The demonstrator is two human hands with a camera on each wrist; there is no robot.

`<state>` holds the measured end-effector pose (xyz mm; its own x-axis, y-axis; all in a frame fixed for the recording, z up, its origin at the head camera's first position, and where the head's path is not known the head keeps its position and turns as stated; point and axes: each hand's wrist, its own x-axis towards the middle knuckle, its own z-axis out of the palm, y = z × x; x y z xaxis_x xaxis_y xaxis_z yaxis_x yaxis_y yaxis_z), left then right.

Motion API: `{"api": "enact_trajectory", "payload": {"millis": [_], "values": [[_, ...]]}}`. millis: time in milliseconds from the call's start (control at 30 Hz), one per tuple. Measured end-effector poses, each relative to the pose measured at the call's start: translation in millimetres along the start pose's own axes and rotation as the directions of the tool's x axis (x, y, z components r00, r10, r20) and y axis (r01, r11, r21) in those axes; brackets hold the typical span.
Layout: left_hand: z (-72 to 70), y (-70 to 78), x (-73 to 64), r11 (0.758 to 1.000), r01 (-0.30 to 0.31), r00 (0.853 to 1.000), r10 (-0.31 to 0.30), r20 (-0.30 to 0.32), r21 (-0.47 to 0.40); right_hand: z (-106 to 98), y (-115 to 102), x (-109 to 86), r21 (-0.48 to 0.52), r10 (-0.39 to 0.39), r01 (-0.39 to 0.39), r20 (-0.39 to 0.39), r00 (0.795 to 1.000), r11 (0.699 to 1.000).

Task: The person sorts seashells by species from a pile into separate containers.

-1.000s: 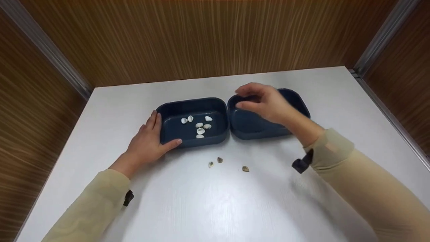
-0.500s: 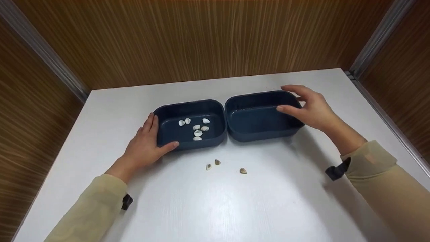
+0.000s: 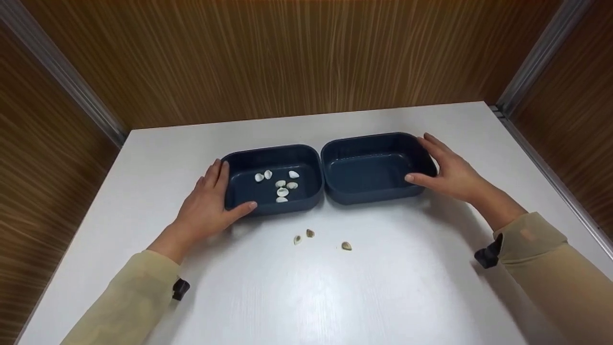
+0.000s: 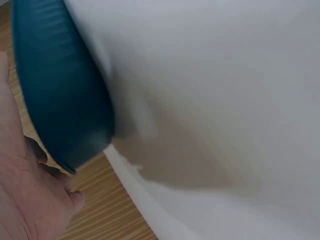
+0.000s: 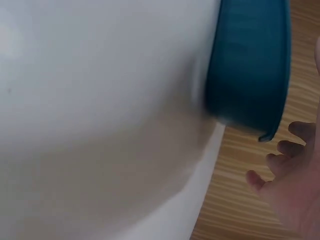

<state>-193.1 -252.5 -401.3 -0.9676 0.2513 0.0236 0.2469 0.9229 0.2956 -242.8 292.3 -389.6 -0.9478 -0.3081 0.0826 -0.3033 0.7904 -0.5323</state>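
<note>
Two dark blue rounded rectangular boxes stand side by side on the white table in the head view. The left box [image 3: 273, 207] has several small white shells [image 3: 282, 191] on its floor. My left hand [image 3: 203, 203] rests against its left end, fingers extended along the side and thumb at the front rim. At the right end of the right box [image 3: 368, 177], which has a bare floor, my right hand [image 3: 452, 172] touches the rim with fingers spread and its thumb over the front corner. The left wrist view shows the left box's outer wall [image 4: 65, 85] beside the palm.
Three small brownish shells lie on the table [image 3: 268, 297] in front of the boxes, one of them a darker shell [image 3: 346, 246] to the right. A wood-grain panel [image 3: 306, 57] rises behind the table, with more panels at both sides.
My right hand has moved right from above the right box to its right end, then lowered onto the rim. My left hand has stayed at the left box.
</note>
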Motion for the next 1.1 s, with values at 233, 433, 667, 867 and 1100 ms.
{"api": "enact_trajectory", "payload": {"millis": [233, 433, 667, 867, 1100], "values": [[-10.3, 27.7, -5.8, 0.997, -0.079, 0.996, 0.079, -0.048, -0.002, -1.6, 13.4, -1.6, -0.022, 0.02, -0.019, 0.051, 0.998, 1.0], [-17.1, 58.2, -19.0, 0.976, -0.208, 0.977, 0.203, -0.068, -0.063, 0.2, 18.8, 0.8, -0.026, 0.028, -0.026, 0.076, 0.997, 0.999], [-13.2, 85.6, -34.5, 0.929, -0.326, 0.945, 0.322, -0.056, -0.175, 1.5, 21.3, 2.2, -0.026, 0.05, -0.048, 0.099, 0.994, 0.999], [4.4, 96.8, -35.5, 0.863, -0.387, 0.921, 0.382, -0.081, -0.326, -0.8, 23.8, -2.6, -0.029, 0.069, -0.066, 0.112, 0.991, 0.997], [33.6, 100.0, -29.6, 0.737, -0.355, 0.921, 0.381, -0.081, -0.575, -5.5, 23.4, -7.6, -0.007, 0.07, -0.069, 0.125, 0.99, 0.998]]}}
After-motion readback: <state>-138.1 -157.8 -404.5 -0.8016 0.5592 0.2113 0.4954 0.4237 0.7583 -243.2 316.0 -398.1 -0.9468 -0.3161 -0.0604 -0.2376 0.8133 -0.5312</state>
